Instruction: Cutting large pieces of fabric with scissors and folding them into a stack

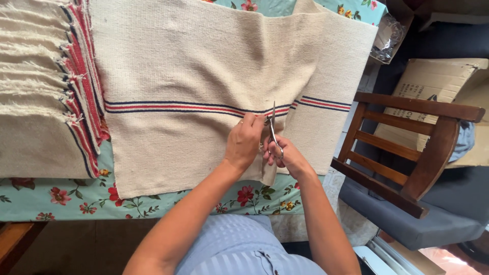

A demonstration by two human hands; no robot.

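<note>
Where the two forearms rise from the bottom centre of the frame, above a lap in pale blue striped fabric, the left hand (243,143) has its fingers curled together, pinching the cut edge of the cream woven cloth (204,76) just below its stripes. Just to its right, the right hand (285,155) has its fingers closed through the handles of the metal scissors (273,130), whose slim blades point straight up the frame; the blades sit nearly together at the cloth's cut line, though how far apart they are cannot be told exactly. The cloth is coarse and plainly woven, spread flat over the middle of the frame, crossed by a narrow band of dark blue and red stripes. It lies on a table covered in a turquoise oilcloth with red flowers (61,196), visible along the lower left and at the top edge. At the upper left lies a stack of similar cloths (46,86) with frayed fringes and red-blue edges. On the right stands a dark wooden chair (407,147) with a slatted back, and beyond it a cardboard box (438,81).
</note>
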